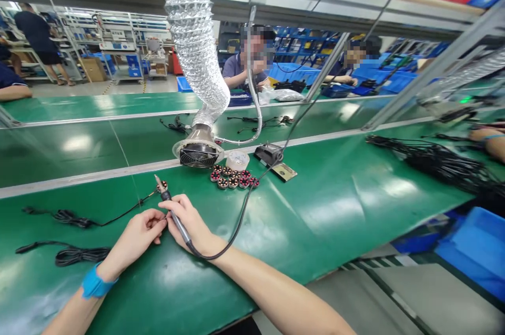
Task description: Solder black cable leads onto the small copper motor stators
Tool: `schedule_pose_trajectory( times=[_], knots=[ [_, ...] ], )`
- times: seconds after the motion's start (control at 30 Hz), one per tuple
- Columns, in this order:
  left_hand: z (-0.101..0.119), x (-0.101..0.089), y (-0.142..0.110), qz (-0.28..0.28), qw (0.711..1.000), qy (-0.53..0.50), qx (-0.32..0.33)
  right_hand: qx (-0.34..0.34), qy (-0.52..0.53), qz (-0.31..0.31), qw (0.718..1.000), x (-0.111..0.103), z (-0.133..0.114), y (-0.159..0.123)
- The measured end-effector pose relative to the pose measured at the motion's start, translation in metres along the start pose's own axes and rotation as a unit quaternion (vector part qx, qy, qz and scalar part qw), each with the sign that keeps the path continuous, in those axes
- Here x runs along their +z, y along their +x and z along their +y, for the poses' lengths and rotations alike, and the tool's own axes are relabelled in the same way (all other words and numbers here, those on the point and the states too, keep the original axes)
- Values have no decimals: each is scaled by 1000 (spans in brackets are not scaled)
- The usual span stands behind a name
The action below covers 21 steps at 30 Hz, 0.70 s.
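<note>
My right hand [190, 223] is closed round a soldering iron [179, 224], whose tip points up and away from me. Its fingertips meet those of my left hand [140, 235], which pinches what looks like the thin wire end of a black cable [81, 256]; the fingers mostly hide it. The cable's coil lies left of my wrist. Just beyond the iron's tip sits a small round copper-wound part [162, 186], joined to a second black cable [74, 217]. Several similar round parts [232, 177] stand grouped farther right, beside a roll of tape [237, 160].
A fume extractor nozzle [199, 151] hangs low over the green bench [300, 219]. Behind the round parts is a black soldering stand [269, 153]. The iron's cord [246, 201] arcs up to the right. A cable bundle [426, 161] lies far right; co-workers sit opposite.
</note>
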<state>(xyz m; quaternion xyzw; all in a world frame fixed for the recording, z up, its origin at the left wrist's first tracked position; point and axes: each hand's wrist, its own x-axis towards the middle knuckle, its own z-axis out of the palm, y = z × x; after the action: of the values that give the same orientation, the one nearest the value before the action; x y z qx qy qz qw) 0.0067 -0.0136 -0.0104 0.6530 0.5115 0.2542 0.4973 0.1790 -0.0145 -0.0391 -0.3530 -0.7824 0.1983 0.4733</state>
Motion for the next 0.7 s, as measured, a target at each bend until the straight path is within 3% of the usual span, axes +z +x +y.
schedule_pose_trajectory(
  times=[0.2, 0.43, 0.7],
  knots=[
    [-5, -1, 3, 9, 1000, 17, 2, -3, -30, -2, 1000, 0, 1, 0],
    [12, -1, 0, -16, 999, -16, -39, 29, -7, -5, 1000, -4, -1, -3],
    [18, 1, -2, -14, 995, -80, -54, 21, 37, -11, 999, -6, -1, -3]
  ],
)
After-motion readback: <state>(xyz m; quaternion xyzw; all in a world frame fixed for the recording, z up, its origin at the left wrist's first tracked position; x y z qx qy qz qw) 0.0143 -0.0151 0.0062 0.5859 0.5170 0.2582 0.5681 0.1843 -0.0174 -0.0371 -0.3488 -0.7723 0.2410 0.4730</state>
